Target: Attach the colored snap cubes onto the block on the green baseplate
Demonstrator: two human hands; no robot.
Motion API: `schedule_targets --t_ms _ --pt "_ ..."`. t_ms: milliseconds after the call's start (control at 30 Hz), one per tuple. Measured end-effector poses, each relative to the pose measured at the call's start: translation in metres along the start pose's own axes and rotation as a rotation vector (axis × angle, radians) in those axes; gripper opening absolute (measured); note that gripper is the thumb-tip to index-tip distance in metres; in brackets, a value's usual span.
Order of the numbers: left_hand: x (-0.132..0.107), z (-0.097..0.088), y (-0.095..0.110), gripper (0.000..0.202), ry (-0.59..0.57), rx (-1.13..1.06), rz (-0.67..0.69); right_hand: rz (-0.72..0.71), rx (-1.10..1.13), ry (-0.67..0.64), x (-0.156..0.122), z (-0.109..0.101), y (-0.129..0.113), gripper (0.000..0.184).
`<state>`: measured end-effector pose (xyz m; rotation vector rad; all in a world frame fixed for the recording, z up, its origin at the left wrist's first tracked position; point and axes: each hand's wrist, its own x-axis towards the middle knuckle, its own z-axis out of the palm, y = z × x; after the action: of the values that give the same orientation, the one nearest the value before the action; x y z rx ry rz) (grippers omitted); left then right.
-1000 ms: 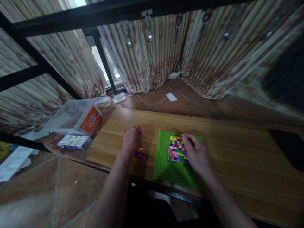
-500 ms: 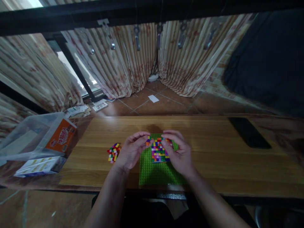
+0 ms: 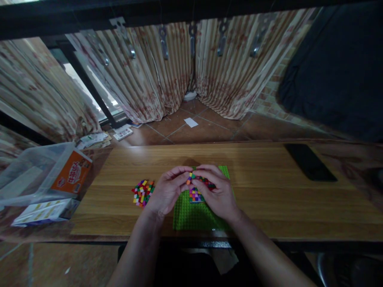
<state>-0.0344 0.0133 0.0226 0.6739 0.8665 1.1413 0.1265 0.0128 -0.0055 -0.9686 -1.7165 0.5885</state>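
A green studded baseplate (image 3: 191, 215) lies on the wooden table (image 3: 269, 195) in front of me. On it sits a slab of small many-coloured bricks (image 3: 196, 194). My left hand (image 3: 167, 191) and my right hand (image 3: 217, 193) meet over the slab's far edge, fingers curled and pinching it, and that edge looks tilted up off the plate. A second, smaller patch of coloured bricks (image 3: 143, 193) rests on the table just left of my left hand.
A black phone (image 3: 309, 162) lies on the table at the far right. A clear plastic bin (image 3: 32, 173) with an orange box and a white carton (image 3: 44, 211) sit off the table's left end. Curtains hang behind, and a dark cloth is at the right.
The view swung left to centre on the table. My left hand left the small brick patch and joined the right hand at the slab, whose far edge now appears to be lifting.
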Motion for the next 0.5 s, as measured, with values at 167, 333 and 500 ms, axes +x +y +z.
schedule_targets --t_ms 167,333,500 --pt "0.0024 -0.0033 -0.0004 0.027 -0.016 0.052 -0.02 -0.023 -0.082 -0.021 -0.001 0.0006 0.0006 0.016" --pt "0.0031 -0.0057 0.0002 0.025 -0.036 0.109 -0.027 -0.053 -0.158 -0.026 0.0007 0.0005 -0.0046 0.011" --pt "0.0024 -0.005 -0.0008 0.024 -0.042 0.125 -0.015 -0.054 -0.177 -0.015 0.0005 -0.0001 -0.0059 0.01"
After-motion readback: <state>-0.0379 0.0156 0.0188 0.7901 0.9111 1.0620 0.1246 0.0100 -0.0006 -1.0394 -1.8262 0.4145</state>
